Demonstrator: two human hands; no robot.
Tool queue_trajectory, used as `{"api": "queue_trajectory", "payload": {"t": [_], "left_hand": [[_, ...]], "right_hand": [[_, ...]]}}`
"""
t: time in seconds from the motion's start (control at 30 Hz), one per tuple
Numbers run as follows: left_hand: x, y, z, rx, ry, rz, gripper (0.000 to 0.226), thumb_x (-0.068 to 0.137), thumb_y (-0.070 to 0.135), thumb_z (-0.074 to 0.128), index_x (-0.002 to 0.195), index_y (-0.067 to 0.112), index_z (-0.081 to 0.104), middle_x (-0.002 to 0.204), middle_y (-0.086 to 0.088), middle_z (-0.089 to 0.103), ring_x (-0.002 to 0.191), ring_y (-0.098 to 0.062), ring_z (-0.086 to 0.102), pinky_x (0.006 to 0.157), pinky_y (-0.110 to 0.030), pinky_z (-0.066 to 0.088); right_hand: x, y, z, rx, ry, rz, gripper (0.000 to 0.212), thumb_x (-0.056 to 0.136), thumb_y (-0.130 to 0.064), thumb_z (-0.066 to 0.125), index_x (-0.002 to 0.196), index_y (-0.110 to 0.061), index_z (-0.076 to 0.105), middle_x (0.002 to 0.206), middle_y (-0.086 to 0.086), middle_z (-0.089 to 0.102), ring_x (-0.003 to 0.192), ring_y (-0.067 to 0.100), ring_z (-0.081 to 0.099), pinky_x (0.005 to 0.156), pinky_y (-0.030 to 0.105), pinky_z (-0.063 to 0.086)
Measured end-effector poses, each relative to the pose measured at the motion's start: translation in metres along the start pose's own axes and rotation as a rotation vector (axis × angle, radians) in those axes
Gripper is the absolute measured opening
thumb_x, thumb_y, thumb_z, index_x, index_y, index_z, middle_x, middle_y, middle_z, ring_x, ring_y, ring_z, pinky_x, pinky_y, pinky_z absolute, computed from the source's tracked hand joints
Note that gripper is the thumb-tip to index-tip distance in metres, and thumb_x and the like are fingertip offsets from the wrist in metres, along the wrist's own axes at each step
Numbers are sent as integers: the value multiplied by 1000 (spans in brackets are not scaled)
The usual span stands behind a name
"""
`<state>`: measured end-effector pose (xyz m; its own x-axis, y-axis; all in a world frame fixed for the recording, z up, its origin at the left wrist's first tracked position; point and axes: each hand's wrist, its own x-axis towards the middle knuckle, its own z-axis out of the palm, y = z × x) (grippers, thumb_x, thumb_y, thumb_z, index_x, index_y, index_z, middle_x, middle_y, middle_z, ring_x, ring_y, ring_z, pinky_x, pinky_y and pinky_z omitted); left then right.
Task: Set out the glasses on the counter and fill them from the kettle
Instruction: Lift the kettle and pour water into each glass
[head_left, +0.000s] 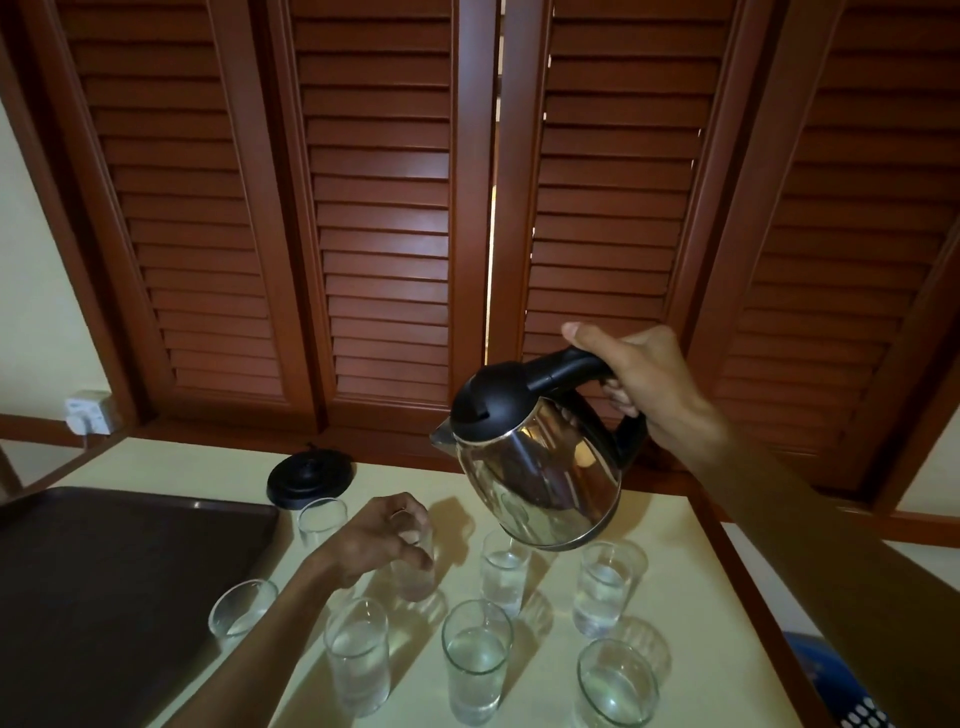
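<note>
The hands are both busy: the right hand (644, 384) is closed round the handle of the kettle (540, 467), held in the air and tipped, spout toward 9 o'clock; the left hand (379, 535) clasps one glass (415, 571) from above by its rim. The steel kettle likely carries weight and perhaps heat, so the black handle is the place to hold. The glasses are brittle and slick. The other glasses stand on the bench (675, 571) below the kettle, from 4 to 8 o'clock of the left hand.
</note>
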<state>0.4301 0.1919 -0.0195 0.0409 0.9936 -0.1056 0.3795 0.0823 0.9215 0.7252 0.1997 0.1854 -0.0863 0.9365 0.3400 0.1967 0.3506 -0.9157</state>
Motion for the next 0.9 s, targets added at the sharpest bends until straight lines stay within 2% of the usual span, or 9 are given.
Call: {"api": "queue_trajectory", "payload": {"t": [0.2,0.27,0.37,0.43,0.5,0.63,0.73,0.8,0.9], "left_hand": [[-2,7,6,106,-44,-15,56,43,9,90,94,5,67,105,-30,70,91,-25,68,80,-35,56],[-3,8,9,121,-41,-20,61,39,19,90,94,9,66,102,-29,71,89,-25,68,80,-35,56],[-8,10,12,165,-9,-30,63,37,27,91,93,13,68,105,-17,74,101,-30,69,88,-37,56],[-10,12,14,161,25,-41,57,45,13,97,94,10,68,102,-9,71,101,-26,66,81,-24,54],[-13,17,15,106,70,-36,53,57,-7,95,100,4,66,104,-9,68,106,-26,64,79,-16,52],[-28,42,10,15,209,60,70,43,19,105,100,11,65,108,-4,67,121,-32,60,106,-38,46],[-41,64,2,37,264,118,65,50,27,103,101,13,66,113,-1,69,128,-29,60,113,-39,43],[-52,76,-7,90,285,119,59,61,27,99,109,14,68,120,-3,71,124,-23,64,113,-41,47],[-68,79,-28,183,315,121,41,77,13,89,113,11,67,117,-5,73,111,-17,69,99,-34,55]], "right_hand": [[-15,0,-9,7,-11,0,45,86,-44,76,55,-13,68,42,1,48,35,16,39,36,23,30],[-20,2,-15,19,-8,17,45,86,-45,77,53,-15,68,43,2,47,36,17,38,37,24,29],[-31,6,-25,54,8,64,46,85,-45,78,51,-16,69,43,2,47,35,15,39,38,23,29],[-37,9,-33,96,29,115,44,83,-46,79,56,-13,69,46,4,46,36,15,38,39,25,28],[-42,12,-44,141,60,176,44,83,-46,79,58,-11,66,47,4,46,37,15,38,40,27,27],[-48,20,-69,265,92,251,38,81,-48,80,65,-15,71,48,0,47,38,12,39,37,24,28],[-50,27,-87,363,103,304,36,77,-52,82,66,-18,74,49,-2,48,39,11,41,36,21,30],[-52,30,-93,436,68,329,36,72,-54,84,60,-22,71,50,-3,47,39,10,40,36,20,31],[-58,32,-93,536,-10,316,40,61,-56,87,75,-23,70,51,-4,46,38,9,40,36,20,32]]}}
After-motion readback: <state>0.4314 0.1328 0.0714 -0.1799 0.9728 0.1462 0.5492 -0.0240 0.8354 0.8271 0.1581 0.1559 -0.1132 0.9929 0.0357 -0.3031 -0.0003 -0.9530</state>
